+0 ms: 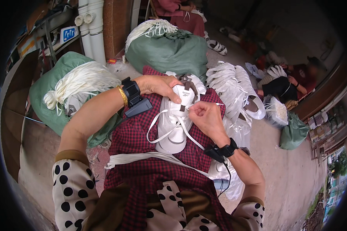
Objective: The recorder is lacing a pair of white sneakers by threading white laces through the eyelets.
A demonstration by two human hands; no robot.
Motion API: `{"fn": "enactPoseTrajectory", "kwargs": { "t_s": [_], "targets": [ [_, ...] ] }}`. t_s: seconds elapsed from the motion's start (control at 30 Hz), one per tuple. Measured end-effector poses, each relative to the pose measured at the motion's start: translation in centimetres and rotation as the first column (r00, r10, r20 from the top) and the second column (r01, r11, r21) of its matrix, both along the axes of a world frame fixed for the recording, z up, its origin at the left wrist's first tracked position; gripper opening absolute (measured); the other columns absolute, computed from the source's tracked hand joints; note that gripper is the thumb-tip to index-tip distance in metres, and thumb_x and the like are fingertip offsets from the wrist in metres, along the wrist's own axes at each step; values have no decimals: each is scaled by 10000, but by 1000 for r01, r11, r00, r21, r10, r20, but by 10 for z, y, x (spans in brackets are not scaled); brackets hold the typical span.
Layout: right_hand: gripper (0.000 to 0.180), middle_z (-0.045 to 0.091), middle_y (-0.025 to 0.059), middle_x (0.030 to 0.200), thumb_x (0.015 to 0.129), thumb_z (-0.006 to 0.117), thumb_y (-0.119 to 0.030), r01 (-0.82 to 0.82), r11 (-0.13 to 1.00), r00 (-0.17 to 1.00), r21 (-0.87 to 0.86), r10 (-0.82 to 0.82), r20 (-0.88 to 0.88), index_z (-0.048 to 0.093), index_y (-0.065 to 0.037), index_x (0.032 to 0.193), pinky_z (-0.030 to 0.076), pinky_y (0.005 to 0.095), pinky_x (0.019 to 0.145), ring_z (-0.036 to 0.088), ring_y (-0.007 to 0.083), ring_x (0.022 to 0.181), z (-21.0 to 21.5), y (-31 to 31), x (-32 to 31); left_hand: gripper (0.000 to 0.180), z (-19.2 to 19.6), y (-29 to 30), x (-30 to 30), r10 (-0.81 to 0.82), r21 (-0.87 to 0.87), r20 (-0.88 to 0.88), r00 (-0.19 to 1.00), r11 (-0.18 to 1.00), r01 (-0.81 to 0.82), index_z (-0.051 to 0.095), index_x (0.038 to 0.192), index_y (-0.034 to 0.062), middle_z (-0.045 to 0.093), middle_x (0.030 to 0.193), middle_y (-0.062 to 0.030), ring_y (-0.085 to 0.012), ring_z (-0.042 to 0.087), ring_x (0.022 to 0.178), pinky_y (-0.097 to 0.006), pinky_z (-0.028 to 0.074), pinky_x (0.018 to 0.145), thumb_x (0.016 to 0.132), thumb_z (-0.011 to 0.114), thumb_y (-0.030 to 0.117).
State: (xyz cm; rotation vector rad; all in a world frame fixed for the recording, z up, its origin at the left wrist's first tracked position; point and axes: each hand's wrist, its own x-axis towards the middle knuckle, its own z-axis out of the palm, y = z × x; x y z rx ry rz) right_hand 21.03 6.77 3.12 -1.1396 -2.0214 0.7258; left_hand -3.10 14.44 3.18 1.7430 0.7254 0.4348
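A white sneaker (169, 127) lies on my lap over a red-and-black checked cloth (131, 134), its toe toward me. My left hand (160, 85) grips the sneaker at the tongue (184, 93), with the thumb pressed on its edge. In a pinch beside the upper eyelets, my right hand (209, 120) holds a white shoelace (189, 134); a lace tip pokes out past the fingers. Loose loops of this lace lie over the front of the sneaker. Across my lap, nearer to me, runs a bundle of white laces (154, 156).
Green sacks stand at the left (46, 77) and straight ahead (165, 52), topped with white lace bundles. Stacked white shoes (231, 88) and clear plastic lie close on my right. Other people sit ahead (181, 19) and at the right (302, 77). White pipes (92, 34) rise at the back left.
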Motion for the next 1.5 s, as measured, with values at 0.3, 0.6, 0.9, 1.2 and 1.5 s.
{"fn": "enactPoseTrajectory", "kwargs": {
  "t_s": [0.3, 0.6, 0.9, 1.2, 1.5],
  "targets": [
    [95, 671, 42, 710, 823, 698, -68, -159, 987, 985, -18, 157, -66, 716, 22, 845, 458, 240, 549, 552, 66, 580, -16, 12, 6, 549, 10, -10, 1, -17, 66, -27, 999, 998, 19, 619, 1238, 9, 703, 1088, -37, -109, 630, 970, -296, 508, 885, 774, 841, 200],
    [131, 671, 45, 723, 831, 745, -84, -112, 994, 991, -10, 112, 79, 700, 24, 890, 479, 253, 575, 567, 67, 600, -5, 12, -6, 583, 9, -38, 12, 310, 428, -95, 946, 871, -242, 619, 1230, 10, 702, 1004, -143, -182, 662, 861, -316, 533, 761, 669, 754, 91],
    [188, 592, 39, 706, 828, 714, -14, -168, 971, 983, 169, 153, 96, 561, -2, 937, 459, 283, 560, 559, 100, 601, 0, 4, -12, 235, -6, -78, 10, 425, 778, 78, 902, 539, -322, 639, 882, 106, 489, 1252, -93, -305, 466, 1162, -440, 348, 969, 692, 774, 76],
    [193, 606, 88, 822, 840, 688, -19, -184, 978, 982, 100, 187, -18, 583, 4, 1000, 477, 304, 606, 574, 145, 626, 20, 10, 3, 146, 1, -88, -1, 462, 758, 102, 881, 537, -370, 629, 756, 75, 453, 1406, -108, -312, 450, 1255, -500, 302, 1043, 730, 772, 83],
    [180, 651, 172, 888, 818, 692, -43, -138, 980, 965, 144, 100, 242, 607, 23, 962, 507, 410, 645, 649, 319, 704, 3, 20, 22, 137, 14, -130, -95, 744, 815, 286, 603, 141, -561, 571, 789, 20, 584, 1284, -132, -305, 550, 1166, -372, 423, 1002, 779, 707, 9]
  ]
}}
